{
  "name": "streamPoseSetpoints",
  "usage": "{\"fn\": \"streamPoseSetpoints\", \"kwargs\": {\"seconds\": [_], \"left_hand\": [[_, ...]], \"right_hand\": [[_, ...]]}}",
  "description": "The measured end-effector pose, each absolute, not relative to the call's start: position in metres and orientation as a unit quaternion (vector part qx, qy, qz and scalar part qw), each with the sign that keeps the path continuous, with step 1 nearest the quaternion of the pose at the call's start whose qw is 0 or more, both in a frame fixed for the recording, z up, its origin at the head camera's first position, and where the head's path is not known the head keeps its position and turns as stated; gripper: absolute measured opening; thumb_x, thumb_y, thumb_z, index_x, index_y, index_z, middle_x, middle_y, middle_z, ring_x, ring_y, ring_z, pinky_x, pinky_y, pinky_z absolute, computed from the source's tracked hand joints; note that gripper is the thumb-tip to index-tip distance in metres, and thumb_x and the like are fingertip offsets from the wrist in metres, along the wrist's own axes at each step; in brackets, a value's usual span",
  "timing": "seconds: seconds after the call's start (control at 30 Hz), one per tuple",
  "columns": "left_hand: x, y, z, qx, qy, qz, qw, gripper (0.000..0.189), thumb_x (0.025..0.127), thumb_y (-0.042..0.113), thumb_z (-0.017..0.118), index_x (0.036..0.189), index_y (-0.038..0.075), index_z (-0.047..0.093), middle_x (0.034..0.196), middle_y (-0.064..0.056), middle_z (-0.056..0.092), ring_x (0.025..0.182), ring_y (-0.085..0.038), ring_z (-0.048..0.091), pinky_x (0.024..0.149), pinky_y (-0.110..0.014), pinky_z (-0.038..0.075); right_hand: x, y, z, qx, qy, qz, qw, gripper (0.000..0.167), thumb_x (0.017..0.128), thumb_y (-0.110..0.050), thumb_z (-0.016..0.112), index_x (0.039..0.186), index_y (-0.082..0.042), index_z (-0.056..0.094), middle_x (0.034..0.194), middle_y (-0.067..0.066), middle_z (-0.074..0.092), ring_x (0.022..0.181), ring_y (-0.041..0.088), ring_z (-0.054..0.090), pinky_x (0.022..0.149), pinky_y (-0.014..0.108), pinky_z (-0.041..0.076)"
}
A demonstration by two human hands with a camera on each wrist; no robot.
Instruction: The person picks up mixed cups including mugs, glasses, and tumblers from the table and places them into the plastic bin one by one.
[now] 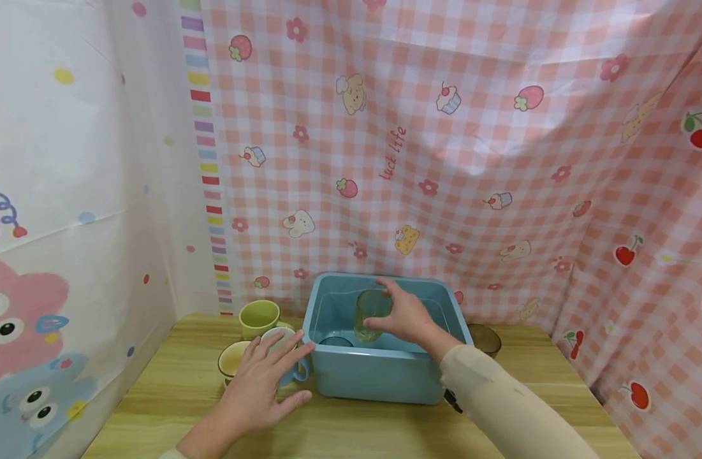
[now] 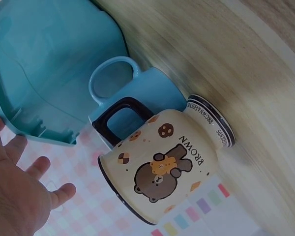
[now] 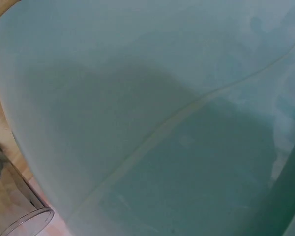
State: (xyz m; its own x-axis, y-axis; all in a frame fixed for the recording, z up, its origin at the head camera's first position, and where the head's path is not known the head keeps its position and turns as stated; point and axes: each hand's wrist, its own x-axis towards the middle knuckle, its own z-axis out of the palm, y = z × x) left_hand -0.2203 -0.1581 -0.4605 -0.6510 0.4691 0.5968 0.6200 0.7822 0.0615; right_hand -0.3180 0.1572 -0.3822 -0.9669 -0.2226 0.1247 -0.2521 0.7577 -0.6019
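My right hand (image 1: 405, 315) is inside the upper part of the blue plastic bin (image 1: 379, 376), holding a clear drinking glass (image 1: 366, 315) between thumb and fingers. Lower in the bin, the rim of another glass (image 1: 335, 342) shows by the left wall. My left hand (image 1: 255, 389) hovers with fingers spread over the mugs at the bin's left side, gripping none of them. Below it are a cream mug with a brown bear (image 2: 160, 167) and a blue mug (image 2: 157, 93), handles toward the bin. In the right wrist view the bin wall (image 3: 137, 123) hides the right hand.
A green mug (image 1: 259, 317) stands behind the other mugs, near the back curtain (image 1: 328, 191). A dark tinted glass (image 1: 484, 340) stands right of the bin, and it shows in the right wrist view too. Wooden tabletop (image 1: 351, 430) lies in front.
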Motion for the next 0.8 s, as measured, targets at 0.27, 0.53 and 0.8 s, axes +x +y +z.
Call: {"fn": "streamPoseSetpoints", "kwargs": {"seconds": [0.27,0.53,0.8], "left_hand": [[-0.221,-0.158,-0.461,-0.307,-0.896,-0.133,0.291,0.081,0.085,0.052,0.085,0.156,0.029,0.056,0.164,-0.003,0.054,0.146,-0.042,0.052,0.11,-0.079,0.042],[-0.221,-0.159,-0.462,-0.306,-0.897,-0.134,0.289,0.08,0.087,0.055,0.083,0.157,0.029,0.055,0.165,-0.003,0.053,0.148,-0.041,0.051,0.111,-0.078,0.042],[-0.221,-0.159,-0.462,-0.304,-0.9,-0.132,0.284,0.077,0.092,0.062,0.075,0.159,0.032,0.052,0.166,-0.001,0.051,0.15,-0.038,0.049,0.112,-0.078,0.041]], "right_hand": [[-0.321,0.153,-0.388,0.124,-0.937,0.327,0.014,0.095,0.087,-0.039,0.09,0.165,-0.025,0.038,0.159,0.014,0.057,0.136,0.039,0.062,0.107,0.061,0.054],[-0.323,0.15,-0.393,0.131,-0.936,0.326,0.007,0.095,0.087,-0.038,0.09,0.166,-0.023,0.038,0.159,0.014,0.056,0.137,0.04,0.062,0.108,0.061,0.054],[-0.322,0.147,-0.395,0.133,-0.94,0.313,0.0,0.095,0.087,-0.037,0.091,0.165,-0.023,0.039,0.159,0.015,0.057,0.138,0.04,0.061,0.107,0.06,0.054]]}}
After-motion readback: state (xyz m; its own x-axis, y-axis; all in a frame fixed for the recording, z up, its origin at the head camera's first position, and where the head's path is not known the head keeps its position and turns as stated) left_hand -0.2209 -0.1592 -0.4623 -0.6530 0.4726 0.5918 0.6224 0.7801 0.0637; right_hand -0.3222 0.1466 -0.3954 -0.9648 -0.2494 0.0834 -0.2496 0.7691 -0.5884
